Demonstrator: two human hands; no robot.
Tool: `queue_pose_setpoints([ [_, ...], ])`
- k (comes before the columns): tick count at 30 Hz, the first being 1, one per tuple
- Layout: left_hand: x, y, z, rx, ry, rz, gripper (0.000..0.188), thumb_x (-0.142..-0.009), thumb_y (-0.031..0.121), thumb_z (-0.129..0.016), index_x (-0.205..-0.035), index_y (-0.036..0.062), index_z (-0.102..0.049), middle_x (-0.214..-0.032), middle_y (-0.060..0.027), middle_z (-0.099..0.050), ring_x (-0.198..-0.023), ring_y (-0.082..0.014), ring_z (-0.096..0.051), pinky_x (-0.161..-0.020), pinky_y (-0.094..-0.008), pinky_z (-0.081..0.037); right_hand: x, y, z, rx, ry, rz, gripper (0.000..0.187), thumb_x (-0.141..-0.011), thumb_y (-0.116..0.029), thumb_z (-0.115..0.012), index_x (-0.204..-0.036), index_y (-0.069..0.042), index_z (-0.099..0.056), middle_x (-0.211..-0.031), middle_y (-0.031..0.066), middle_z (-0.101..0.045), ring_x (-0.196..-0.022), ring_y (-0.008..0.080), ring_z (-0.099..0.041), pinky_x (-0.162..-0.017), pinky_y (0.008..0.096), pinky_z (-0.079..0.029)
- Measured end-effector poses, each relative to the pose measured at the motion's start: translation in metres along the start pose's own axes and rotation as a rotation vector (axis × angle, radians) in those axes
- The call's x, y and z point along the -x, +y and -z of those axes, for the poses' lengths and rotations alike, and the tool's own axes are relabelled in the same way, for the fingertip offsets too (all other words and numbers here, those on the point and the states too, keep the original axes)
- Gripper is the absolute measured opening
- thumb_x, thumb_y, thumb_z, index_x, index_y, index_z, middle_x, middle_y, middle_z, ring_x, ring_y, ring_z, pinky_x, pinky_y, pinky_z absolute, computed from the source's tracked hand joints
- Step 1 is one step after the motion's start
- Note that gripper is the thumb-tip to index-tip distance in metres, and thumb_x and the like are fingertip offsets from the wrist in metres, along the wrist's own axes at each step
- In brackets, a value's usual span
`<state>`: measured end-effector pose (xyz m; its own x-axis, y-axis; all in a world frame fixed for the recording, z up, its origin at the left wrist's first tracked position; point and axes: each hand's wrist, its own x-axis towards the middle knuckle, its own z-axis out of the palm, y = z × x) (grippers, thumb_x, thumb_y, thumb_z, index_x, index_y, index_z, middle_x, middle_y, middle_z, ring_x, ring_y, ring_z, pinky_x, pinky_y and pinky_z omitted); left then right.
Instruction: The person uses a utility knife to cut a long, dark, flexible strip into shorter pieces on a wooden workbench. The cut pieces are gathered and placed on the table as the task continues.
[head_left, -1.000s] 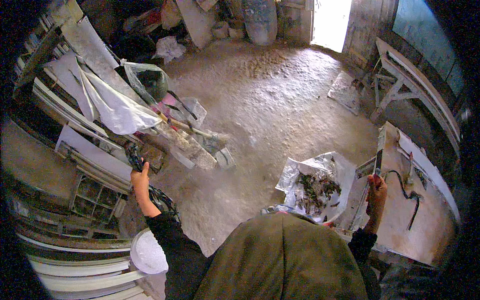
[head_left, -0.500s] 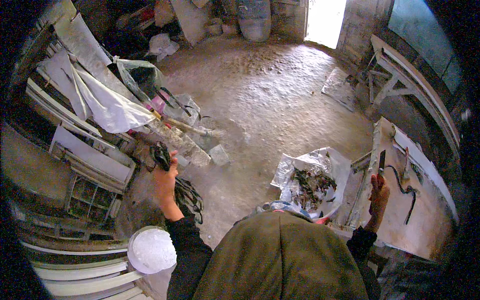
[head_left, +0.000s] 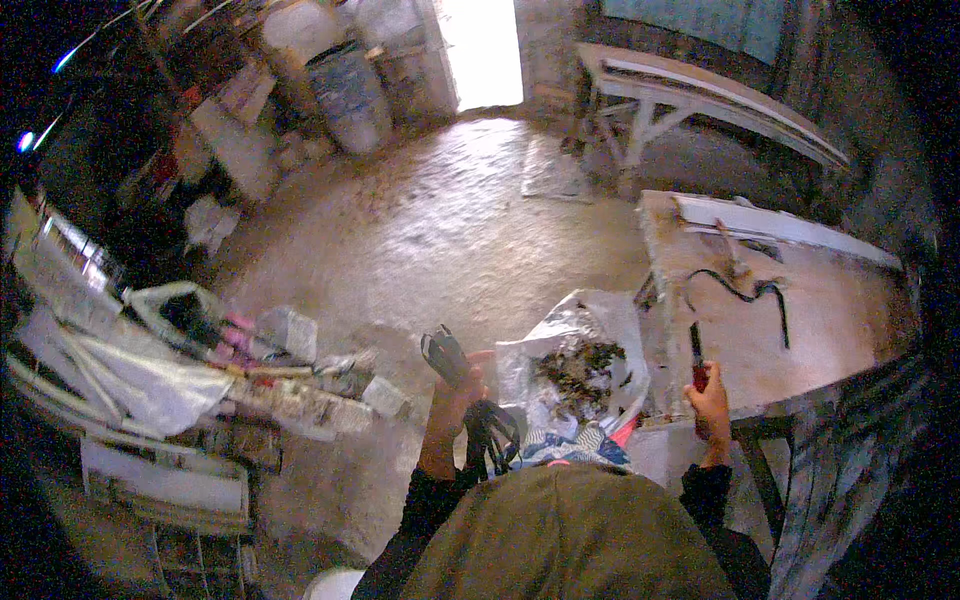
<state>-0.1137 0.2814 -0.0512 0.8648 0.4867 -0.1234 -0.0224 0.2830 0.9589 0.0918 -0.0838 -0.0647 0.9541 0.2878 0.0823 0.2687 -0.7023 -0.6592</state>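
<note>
My left hand (head_left: 457, 395) is closed around a bundle of dark strips (head_left: 491, 432). A folded end rises above my fingers, and the loose lengths hang beside my wrist. In my right hand (head_left: 711, 404) is a knife (head_left: 697, 343) with a reddish handle, its dark blade pointing away from me over the near left part of the worktable (head_left: 735, 377). A curved black strip (head_left: 745, 292) lies on that table, beyond the knife. Between my hands, lower down, a white sheet (head_left: 515, 375) carries a heap of brown scraps (head_left: 582, 372).
A long bench (head_left: 640, 128) stands at the back right, near a bright doorway (head_left: 483, 60). On the left are a draped white cloth (head_left: 140, 375), a pale block (head_left: 385, 396) and piled boards. A blue barrel (head_left: 345, 98) stands at the far left.
My view has turned to the right. My left hand has come inward with the strips, from the left side to near the white sheet. My right hand still holds the knife by the worktable.
</note>
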Motion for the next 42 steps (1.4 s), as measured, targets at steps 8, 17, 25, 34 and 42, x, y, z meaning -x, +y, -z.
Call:
queue_pose_setpoints([
  [8, -0.032, 0.02, -0.139, 0.291, -0.416, 0.104, 0.051, -0.076, 0.037, -0.058, -0.108, -0.001, -0.046, -0.063, 0.0063, -0.037, -0.05, -0.0044, -0.036, -0.049, -0.0213, -0.032, 0.028, 0.085, 0.049, -0.162, -0.049, -0.252, 0.048, -0.071, -0.005, -0.059, -0.107, -0.01, -0.028, -0.07, 0.008, -0.05, -0.052, 0.0159, -0.051, -0.046, 0.0293, -0.043],
  [17, -0.027, -0.017, -0.321, 0.406, -0.629, 0.224, 0.047, -0.076, 0.032, -0.06, -0.108, 0.0053, -0.039, -0.067, 0.0024, -0.036, -0.053, -0.0073, -0.036, -0.049, -0.0228, -0.032, -0.006, 0.169, 0.118, -0.331, -0.037, -0.063, 0.037, -0.074, -0.009, -0.06, -0.1, -0.01, -0.034, -0.064, 0.0002, -0.043, -0.05, 0.0091, -0.044, -0.044, 0.024, -0.039],
  [25, -0.009, -0.082, -0.429, 0.473, -0.66, 0.188, 0.051, -0.074, 0.043, -0.058, -0.105, 0.0082, -0.039, -0.074, -0.0005, -0.042, -0.057, -0.0102, -0.042, -0.049, -0.0254, -0.038, -0.023, 0.123, 0.22, -0.579, -0.436, 0.039, 0.02, -0.078, -0.016, -0.058, -0.089, -0.008, -0.043, -0.065, -0.002, -0.042, -0.053, 0.0065, -0.041, -0.045, 0.0213, -0.034],
  [34, 0.005, -0.091, -0.461, 0.06, -0.461, 0.093, 0.056, -0.071, 0.056, -0.054, -0.099, 0.0084, -0.044, -0.078, 0.0004, -0.047, -0.063, -0.0113, -0.045, -0.056, -0.0267, -0.039, -0.032, 0.107, 0.262, -0.143, -0.348, 0.257, 0.028, -0.073, -0.028, -0.063, -0.086, -0.005, -0.053, -0.066, 0.0109, -0.059, -0.058, 0.0253, -0.058, -0.051, 0.0339, -0.043],
  [42, 0.01, -0.087, -0.457, -0.154, -0.202, -0.001, 0.054, -0.076, 0.055, -0.048, -0.1, 0.0073, -0.044, -0.079, -0.0017, -0.05, -0.067, -0.0114, -0.047, -0.058, -0.0259, -0.042, -0.03, 0.109, 0.248, -0.085, -0.27, 0.35, 0.028, -0.072, -0.031, -0.064, -0.081, -0.007, -0.054, -0.065, 0.01, -0.06, -0.06, 0.0265, -0.059, -0.051, 0.0352, -0.044],
])
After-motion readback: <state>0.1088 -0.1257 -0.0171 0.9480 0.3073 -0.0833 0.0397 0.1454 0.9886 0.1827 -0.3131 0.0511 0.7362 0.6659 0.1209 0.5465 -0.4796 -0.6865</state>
